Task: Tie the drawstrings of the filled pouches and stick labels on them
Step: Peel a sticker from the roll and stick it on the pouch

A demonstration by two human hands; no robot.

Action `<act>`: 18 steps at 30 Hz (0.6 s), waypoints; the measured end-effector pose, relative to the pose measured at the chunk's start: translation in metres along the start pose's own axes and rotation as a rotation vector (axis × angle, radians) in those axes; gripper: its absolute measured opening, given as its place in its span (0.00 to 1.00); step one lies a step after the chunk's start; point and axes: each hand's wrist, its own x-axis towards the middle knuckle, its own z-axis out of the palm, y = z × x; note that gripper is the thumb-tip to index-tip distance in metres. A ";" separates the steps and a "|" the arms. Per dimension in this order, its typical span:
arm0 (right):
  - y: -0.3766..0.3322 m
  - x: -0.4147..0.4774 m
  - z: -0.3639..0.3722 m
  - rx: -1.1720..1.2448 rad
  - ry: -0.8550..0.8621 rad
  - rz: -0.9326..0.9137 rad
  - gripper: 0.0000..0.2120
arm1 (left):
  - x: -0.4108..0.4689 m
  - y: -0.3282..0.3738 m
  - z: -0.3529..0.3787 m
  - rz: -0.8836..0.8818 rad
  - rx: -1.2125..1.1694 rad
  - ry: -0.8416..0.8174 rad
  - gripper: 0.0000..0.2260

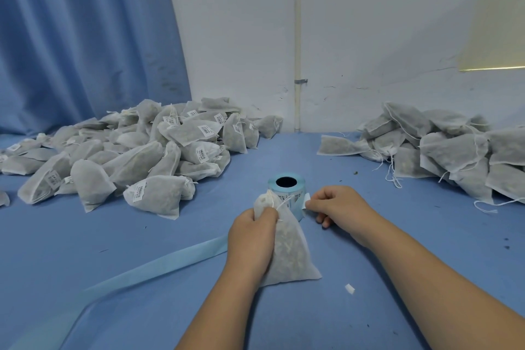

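On the blue table [199,321], seen from the head camera, the left hand [251,239] clamps its fingers around the neck of a filled pouch [289,258] lying just in front of the label roll [287,183]. The right hand [338,204] pinches a white label [306,201] between thumb and forefinger beside the roll. Labelled pouches [127,156] are piled at left, unlabelled pouches [443,150] at right. To do this well, the label probably wants peeling cleanly, then pressing flat on the pouch's smooth side, clear of the drawstring [279,203].
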 end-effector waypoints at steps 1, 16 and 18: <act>-0.001 -0.001 0.000 0.001 0.001 0.008 0.05 | 0.000 0.000 0.000 0.000 -0.003 0.000 0.10; -0.004 -0.061 -0.059 -0.127 0.126 0.051 0.06 | -0.005 0.001 0.000 0.063 0.041 0.075 0.12; -0.007 -0.082 -0.069 -0.024 0.081 0.027 0.06 | -0.010 0.003 0.001 0.099 0.025 0.098 0.12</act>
